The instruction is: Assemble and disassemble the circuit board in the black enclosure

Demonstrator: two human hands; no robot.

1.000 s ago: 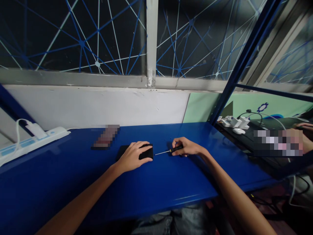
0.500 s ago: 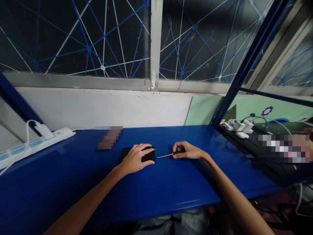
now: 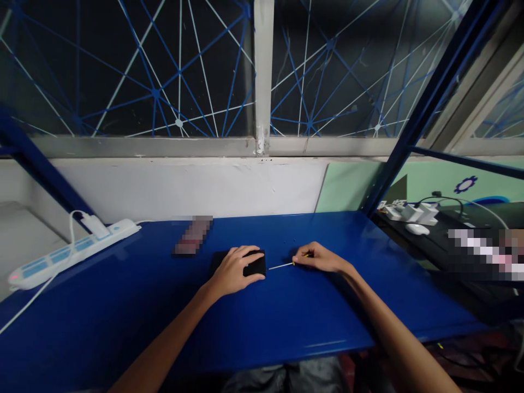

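Observation:
My left hand (image 3: 235, 270) lies flat on a small black rectangular device (image 3: 256, 264) on the blue table (image 3: 286, 316), pressing it down. My right hand (image 3: 319, 257) grips the dark handle of a thin screwdriver (image 3: 281, 266). Its metal shaft lies almost level and points left, with the tip just short of the device's right edge. Most of the handle is hidden inside my fingers.
A white power strip (image 3: 69, 251) with a plugged-in charger lies at the table's left end. A blurred flat object (image 3: 192, 234) sits behind the device. Past the blue post on the right, a neighbouring desk holds white adapters (image 3: 413, 212), a mouse and cables.
The view has shifted, so everything sits lower and further right in the picture. My right hand has closed further over the screwdriver handle. The left hand stays on the device.

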